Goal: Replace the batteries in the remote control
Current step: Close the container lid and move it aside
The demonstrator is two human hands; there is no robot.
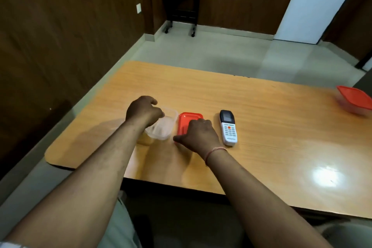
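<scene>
Left grip: fingers of the left hand (pixel 144 111) are curled inward over the rim of the clear container (pixel 161 127); whether anything is pinched between them cannot be told.
Right grip: the right hand (pixel 198 137) is laid palm-down on the red lid (pixel 186 122), fingers bent over its near end and thumb stretched to the left; nothing is seen to be lifted.
Arm pose: both bare forearms are extended forward from the lower edge of the view; a thin cord is worn at the right wrist.
Remote control: the white remote control (pixel 228 128) is lying face-up, just beside the right hand, not touched.
Edges: the wooden table (pixel 281 147) is bounded by a near edge under the forearms and a rounded left corner; the container sits near the left edge.
Open room: bare tabletop is seen to the right, up to a second lidded container (pixel 355 101) at the far right edge.
</scene>
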